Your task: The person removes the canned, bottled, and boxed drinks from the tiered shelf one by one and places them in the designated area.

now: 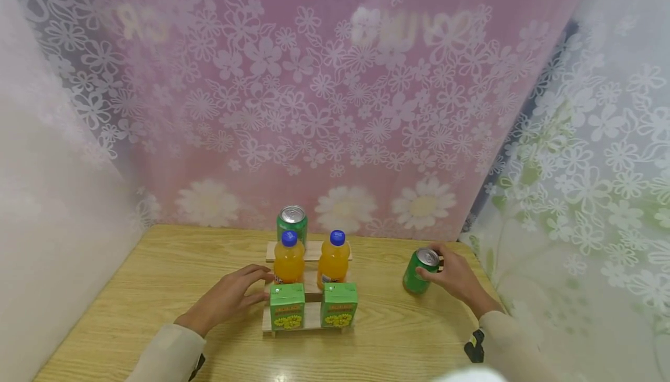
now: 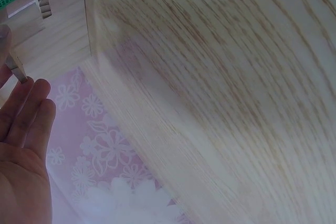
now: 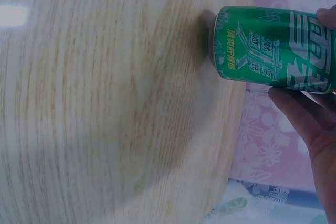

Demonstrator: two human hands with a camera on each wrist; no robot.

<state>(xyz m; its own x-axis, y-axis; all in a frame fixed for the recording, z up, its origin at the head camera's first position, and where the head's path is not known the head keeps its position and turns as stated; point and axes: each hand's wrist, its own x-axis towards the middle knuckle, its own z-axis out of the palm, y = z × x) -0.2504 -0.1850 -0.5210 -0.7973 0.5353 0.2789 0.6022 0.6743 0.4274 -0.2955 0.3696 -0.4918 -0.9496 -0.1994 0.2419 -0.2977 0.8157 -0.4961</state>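
In the head view my right hand (image 1: 454, 274) grips a green soda can (image 1: 415, 274) near its top, on the right side of the table. The right wrist view has the can (image 3: 273, 48) between thumb and fingers, its bottom at or just above the wood; I cannot tell which. My left hand (image 1: 230, 295) holds the left side of a stepped wooden rack (image 1: 312, 319), thumb and fingers about a board's end. The rack bears two green juice boxes (image 1: 339, 306) in front, two orange juice bottles (image 1: 333, 261) on the middle step, and another green can (image 1: 292, 222) at the back left.
A wood-grain table (image 1: 387, 341) lies under everything. Behind it hangs a pink flowered curtain (image 1: 335, 109), and a pale flowered curtain (image 1: 591, 196) flanks the right edge. The top step's right half (image 1: 330, 249) shows bare wood beside the back can.
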